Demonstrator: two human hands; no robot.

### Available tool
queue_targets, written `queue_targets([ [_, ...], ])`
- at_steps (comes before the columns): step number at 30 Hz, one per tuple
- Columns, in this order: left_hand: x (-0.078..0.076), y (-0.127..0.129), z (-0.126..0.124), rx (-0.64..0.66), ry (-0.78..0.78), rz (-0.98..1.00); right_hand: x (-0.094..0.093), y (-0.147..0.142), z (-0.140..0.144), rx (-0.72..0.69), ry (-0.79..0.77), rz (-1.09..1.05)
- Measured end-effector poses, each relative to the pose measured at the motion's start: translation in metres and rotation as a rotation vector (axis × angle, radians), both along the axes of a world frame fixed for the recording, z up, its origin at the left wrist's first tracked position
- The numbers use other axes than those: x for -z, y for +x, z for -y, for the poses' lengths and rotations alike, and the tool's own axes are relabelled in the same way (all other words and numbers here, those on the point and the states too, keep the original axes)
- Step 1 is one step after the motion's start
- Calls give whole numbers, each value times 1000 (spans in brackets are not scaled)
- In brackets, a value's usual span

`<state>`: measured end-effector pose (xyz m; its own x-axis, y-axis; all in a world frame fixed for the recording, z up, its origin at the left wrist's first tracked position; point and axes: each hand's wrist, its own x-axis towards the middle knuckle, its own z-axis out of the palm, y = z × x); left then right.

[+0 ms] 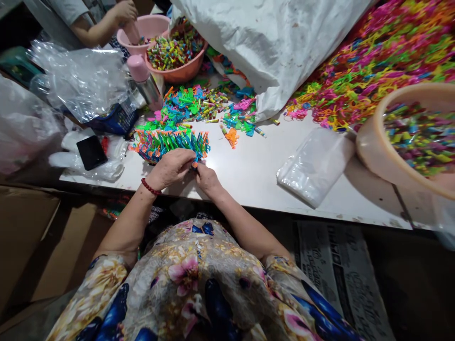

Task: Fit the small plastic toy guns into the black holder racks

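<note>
My left hand [173, 166], with a dark red bead bracelet at the wrist, is closed at the near side of a dense row of small plastic pieces [177, 142] in green, blue and orange. My right hand [207, 179] meets it fingertip to fingertip, its fingers pinched together. Between the two hands shows a small blue plastic piece with an orange round end [195, 165]. Fingers hide most of it. Behind the row lies a loose pile of green, blue and pink plastic pieces [188, 100]. An orange piece [232, 137] lies to the right.
Clear plastic bags [316, 163] lie right on the white table [249, 184]. A peach basin [369, 128] holds small colourful tubes, like the orange bowl [177, 73]. A pink-capped bottle [145, 85], black phone [91, 152] and white sack [263, 42] stand around. Another person's hand [125, 12] is over a pink basin [152, 22].
</note>
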<state>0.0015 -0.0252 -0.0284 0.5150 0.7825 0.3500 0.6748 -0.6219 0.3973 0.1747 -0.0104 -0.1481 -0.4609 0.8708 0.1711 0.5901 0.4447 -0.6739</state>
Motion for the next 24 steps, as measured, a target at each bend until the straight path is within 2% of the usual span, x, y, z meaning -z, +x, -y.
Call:
queue_targets([
  [4,-8,1,2,50,55,-43,-9,3,-5,-35,-21,76],
  [8,-7,2,-1,99,28,-113,-14,4,-9,-50,-43,108],
  [12,-3,3,-7,75,10,-99,-20,4,-13,-62,-48,137],
  [17,-5,5,-9,49,-5,-122,-27,2,-14,-49,-116,166],
  [24,0,3,-12,32,-59,-122,-23,-4,-14,-85,-90,162],
])
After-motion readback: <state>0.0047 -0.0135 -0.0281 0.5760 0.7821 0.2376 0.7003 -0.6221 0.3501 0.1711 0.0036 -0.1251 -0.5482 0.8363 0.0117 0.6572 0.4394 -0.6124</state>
